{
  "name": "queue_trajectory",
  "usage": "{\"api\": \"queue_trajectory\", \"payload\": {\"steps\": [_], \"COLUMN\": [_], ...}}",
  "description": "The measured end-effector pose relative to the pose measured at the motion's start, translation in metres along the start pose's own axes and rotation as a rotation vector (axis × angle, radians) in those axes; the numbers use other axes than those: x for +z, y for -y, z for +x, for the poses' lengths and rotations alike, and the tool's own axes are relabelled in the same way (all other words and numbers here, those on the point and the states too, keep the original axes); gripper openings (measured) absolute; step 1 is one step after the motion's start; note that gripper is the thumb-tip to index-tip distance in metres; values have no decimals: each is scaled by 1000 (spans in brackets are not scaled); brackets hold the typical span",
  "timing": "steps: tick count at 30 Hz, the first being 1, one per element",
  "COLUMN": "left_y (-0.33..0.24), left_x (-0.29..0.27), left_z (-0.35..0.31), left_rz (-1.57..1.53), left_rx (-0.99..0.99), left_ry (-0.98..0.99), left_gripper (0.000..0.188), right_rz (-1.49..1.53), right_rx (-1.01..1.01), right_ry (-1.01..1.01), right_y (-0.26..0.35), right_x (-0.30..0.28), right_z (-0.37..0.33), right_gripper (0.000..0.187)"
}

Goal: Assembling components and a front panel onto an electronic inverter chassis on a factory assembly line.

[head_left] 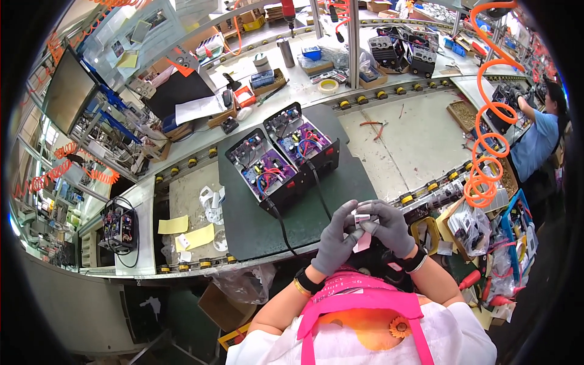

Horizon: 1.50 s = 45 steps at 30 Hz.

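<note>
In grey gloves, my left hand (336,243) and my right hand (394,230) meet in front of my chest. Their fingers are closed round a small white piece (362,218), too small to name, and a pale pinkish strip (363,242) hangs below it. Ahead and to the left, two open black electronic units with purple circuit boards, a nearer one (266,170) and a farther one (304,141), stand side by side. Coloured wires show inside both. A dark green board (350,201) lies under them, and black cables trail from them towards me.
Yellow paper sheets (199,237) lie left of the board. Red-handled pliers (374,129) rest on the bench beyond it. An orange coiled hose (486,131) hangs at the right, near a co-worker in a blue shirt (535,146). Another electronic unit (118,228) stands far left.
</note>
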<state>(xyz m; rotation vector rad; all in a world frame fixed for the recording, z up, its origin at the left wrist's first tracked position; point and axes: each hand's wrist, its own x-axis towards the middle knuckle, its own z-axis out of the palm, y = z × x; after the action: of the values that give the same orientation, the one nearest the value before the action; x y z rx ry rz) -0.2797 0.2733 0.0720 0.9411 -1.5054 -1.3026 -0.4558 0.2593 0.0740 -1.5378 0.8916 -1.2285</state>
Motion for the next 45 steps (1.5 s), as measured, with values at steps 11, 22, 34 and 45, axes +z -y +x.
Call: {"api": "queue_trajectory", "payload": {"steps": [11,22,34,45], "left_y": [17,27,32,30], "left_x": [5,4,-43,-59], "left_z": [1,5,-65,-92], "left_rz": [-197,-121,-153,-169], "left_rx": [27,-82,-327,-390], "left_ry": [-134,-113,-204,-287], "left_gripper": [46,47,35,36], "right_rz": [308,301,361,509], "right_rx": [111,194,360,413], "right_ry": [-78,-253,-154,-141], "right_y": [-7,-24,-120,-177], "right_x": [19,15,14,30], "right_z": [-4,14,118,172], "right_gripper": [20,14,12,13]}}
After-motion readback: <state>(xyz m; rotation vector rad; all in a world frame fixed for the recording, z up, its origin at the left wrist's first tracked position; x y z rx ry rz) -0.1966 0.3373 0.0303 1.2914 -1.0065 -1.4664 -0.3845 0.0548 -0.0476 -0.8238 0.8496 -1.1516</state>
